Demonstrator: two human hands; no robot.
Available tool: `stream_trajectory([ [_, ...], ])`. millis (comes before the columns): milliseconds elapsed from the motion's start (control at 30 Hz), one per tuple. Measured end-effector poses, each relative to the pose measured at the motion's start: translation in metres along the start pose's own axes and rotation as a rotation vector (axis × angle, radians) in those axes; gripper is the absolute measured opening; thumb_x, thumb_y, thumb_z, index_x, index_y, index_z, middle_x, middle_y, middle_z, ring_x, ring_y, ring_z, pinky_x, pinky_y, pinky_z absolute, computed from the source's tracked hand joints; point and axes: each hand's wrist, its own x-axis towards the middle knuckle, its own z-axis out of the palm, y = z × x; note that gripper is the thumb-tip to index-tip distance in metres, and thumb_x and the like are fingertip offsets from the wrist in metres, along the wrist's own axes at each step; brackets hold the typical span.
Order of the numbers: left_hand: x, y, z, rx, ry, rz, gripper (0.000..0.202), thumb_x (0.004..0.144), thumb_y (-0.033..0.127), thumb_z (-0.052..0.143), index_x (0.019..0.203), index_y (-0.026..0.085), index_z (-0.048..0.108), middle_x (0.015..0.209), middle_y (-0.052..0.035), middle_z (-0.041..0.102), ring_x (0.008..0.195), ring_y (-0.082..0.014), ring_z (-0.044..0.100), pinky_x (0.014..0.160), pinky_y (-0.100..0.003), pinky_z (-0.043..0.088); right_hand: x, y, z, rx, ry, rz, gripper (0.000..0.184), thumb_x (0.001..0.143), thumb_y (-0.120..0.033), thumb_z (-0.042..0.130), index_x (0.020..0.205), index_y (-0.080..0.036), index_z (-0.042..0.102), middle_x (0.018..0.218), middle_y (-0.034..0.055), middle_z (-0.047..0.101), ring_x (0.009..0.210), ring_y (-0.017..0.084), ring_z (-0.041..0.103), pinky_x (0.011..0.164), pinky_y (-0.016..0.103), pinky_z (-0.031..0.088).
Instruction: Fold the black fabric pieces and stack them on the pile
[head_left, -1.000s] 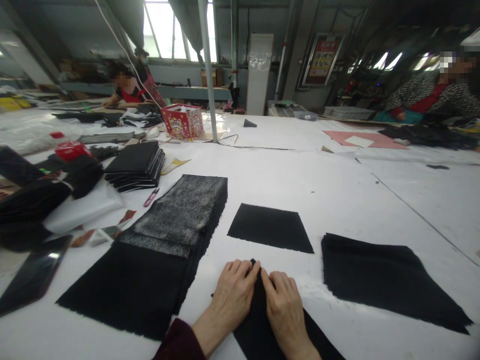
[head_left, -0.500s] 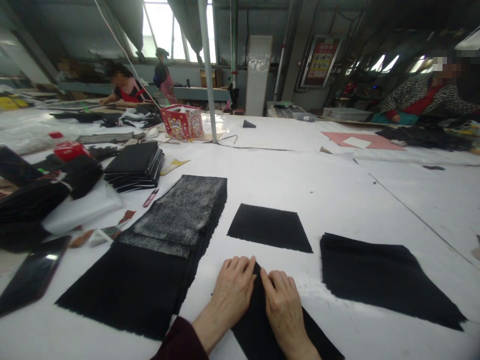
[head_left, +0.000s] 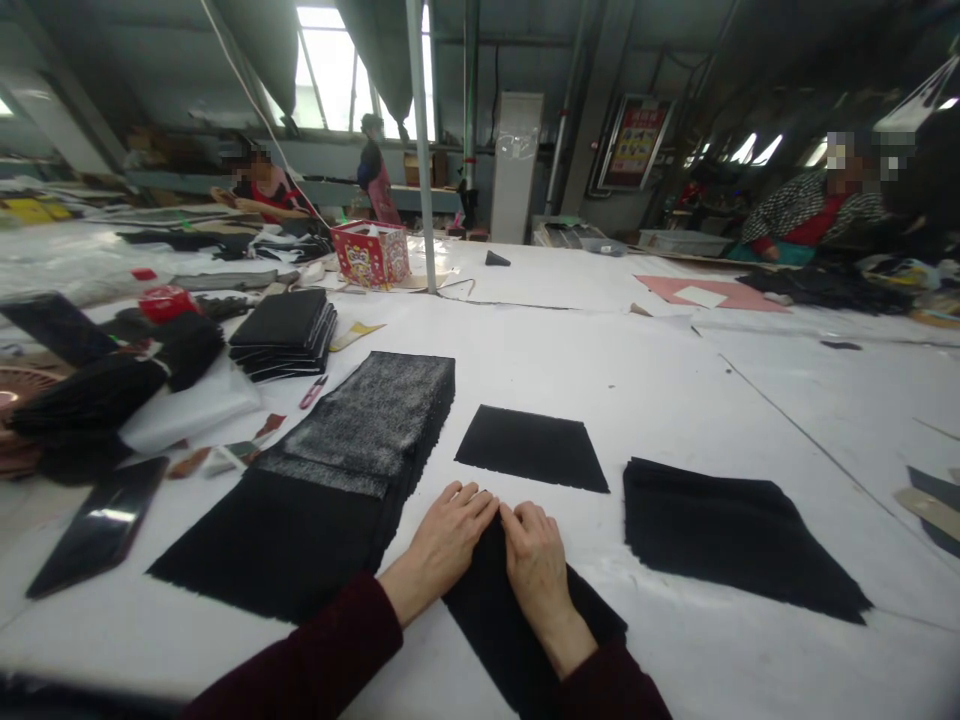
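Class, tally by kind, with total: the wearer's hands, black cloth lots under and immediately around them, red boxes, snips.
Hands: 2 (left hand, right hand)
Cloth lots: 4 (left pile, touched lot, far sheet, right pile)
Red box: 1
Snips: 1
Total: 8

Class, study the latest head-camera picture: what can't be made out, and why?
Head view: part of the black cloth, covered by the left hand and the right hand.
Head view: lettering on the poster, too small and blurred.
Head view: the rest of the brown ribbed item, cut off by the left edge.
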Motion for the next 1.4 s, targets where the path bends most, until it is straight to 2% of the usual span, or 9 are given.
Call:
stream_trajectory([
  [233, -0.003, -0.001, -0.005, 0.017, 0.026, 0.035, 0.049, 0.083, 0.004, 0.048, 0.131, 0.015, 0.048, 0.122, -0.0107, 0.058, 0.117, -0.0244, 0.048, 0.103, -0.039, 0.032, -0.011, 0.02, -0.005, 0.132, -0.003, -0.034, 0.033, 0.096, -0.009, 0.038, 0.115, -0.019, 0.064, 0.088, 0.005, 0.053, 0.082, 0.018, 0.05, 0.073, 0.03, 0.04],
  [367, -0.003, 0.001, -0.004, 0.026, 0.012, 0.055, 0.049, 0.084, 0.004, 0.046, 0.132, 0.014, 0.047, 0.123, -0.0113, 0.057, 0.121, -0.0247, 0.047, 0.105, -0.038, 0.031, -0.019, 0.023, -0.009, 0.128, -0.009, -0.039, 0.032, 0.096, -0.009, 0.038, 0.115, -0.017, 0.063, 0.088, 0.0053, 0.053, 0.083, 0.018, 0.05, 0.074, 0.031, 0.041],
  [567, -0.004, 0.003, -0.003, 0.05, 0.0, 0.081, 0.054, 0.084, 0.005, 0.048, 0.137, 0.019, 0.044, 0.124, -0.0101, 0.056, 0.119, -0.0247, 0.048, 0.105, -0.04, 0.032, -0.029, 0.026, -0.015, 0.079, -0.018, -0.057, 0.033, 0.095, -0.007, 0.04, 0.118, -0.017, 0.062, 0.088, 0.006, 0.053, 0.084, 0.019, 0.049, 0.075, 0.032, 0.041],
  [700, -0.002, 0.003, -0.002, 0.049, -0.01, 0.125, 0.051, 0.085, 0.007, 0.049, 0.135, 0.016, 0.046, 0.124, -0.0105, 0.055, 0.121, -0.0249, 0.046, 0.106, -0.039, 0.032, -0.034, 0.03, -0.02, 0.088, -0.023, -0.059, 0.033, 0.096, -0.009, 0.039, 0.118, -0.017, 0.062, 0.088, 0.0063, 0.054, 0.084, 0.019, 0.048, 0.075, 0.032, 0.041],
  [800, -0.001, 0.004, 0.0, 0.067, -0.023, 0.142, 0.056, 0.085, 0.006, 0.048, 0.14, 0.015, 0.042, 0.12, -0.0094, 0.056, 0.116, -0.0239, 0.048, 0.106, -0.038, 0.032, -0.038, 0.032, -0.023, 0.1, -0.019, -0.05, 0.032, 0.097, -0.01, 0.038, 0.116, -0.017, 0.063, 0.088, 0.0065, 0.053, 0.084, 0.02, 0.048, 0.075, 0.033, 0.041],
  [900, 0.002, 0.008, 0.0, 0.109, -0.029, 0.153, 0.063, 0.084, 0.006, 0.049, 0.144, 0.018, 0.037, 0.114, -0.0079, 0.057, 0.11, -0.0236, 0.05, 0.108, -0.039, 0.03, -0.042, 0.034, -0.028, 0.114, -0.018, -0.044, 0.031, 0.097, -0.011, 0.038, 0.115, -0.017, 0.063, 0.088, 0.0066, 0.053, 0.084, 0.02, 0.047, 0.076, 0.033, 0.041],
  [1033, 0.004, 0.011, 0.0, 0.145, -0.027, 0.184, 0.056, 0.084, 0.009, 0.051, 0.139, 0.019, 0.044, 0.116, -0.009, 0.056, 0.116, -0.0257, 0.048, 0.111, -0.041, 0.027, -0.046, 0.035, -0.035, 0.12, -0.018, -0.042, 0.03, 0.098, -0.011, 0.038, 0.113, -0.016, 0.063, 0.087, 0.0063, 0.053, 0.083, 0.02, 0.047, 0.075, 0.033, 0.04],
  [1200, 0.005, 0.015, 0.003, 0.141, -0.031, 0.251, 0.049, 0.09, 0.009, 0.045, 0.139, 0.014, 0.043, 0.117, -0.0104, 0.056, 0.116, -0.0249, 0.048, 0.108, -0.038, 0.032, -0.052, 0.039, -0.042, 0.118, -0.011, -0.048, 0.031, 0.098, -0.011, 0.037, 0.111, -0.017, 0.064, 0.086, 0.0062, 0.053, 0.083, 0.019, 0.047, 0.075, 0.033, 0.04],
  [1400, 0.004, 0.023, 0.005, 0.163, -0.018, 0.267, 0.054, 0.091, 0.01, 0.047, 0.142, 0.024, 0.039, 0.109, -0.008, 0.055, 0.104, -0.0246, 0.052, 0.104, -0.043, 0.034, -0.061, 0.045, -0.049, 0.115, -0.036, -0.055, 0.03, 0.098, -0.012, 0.037, 0.111, -0.016, 0.064, 0.087, 0.0063, 0.053, 0.083, 0.02, 0.046, 0.076, 0.033, 0.041],
])
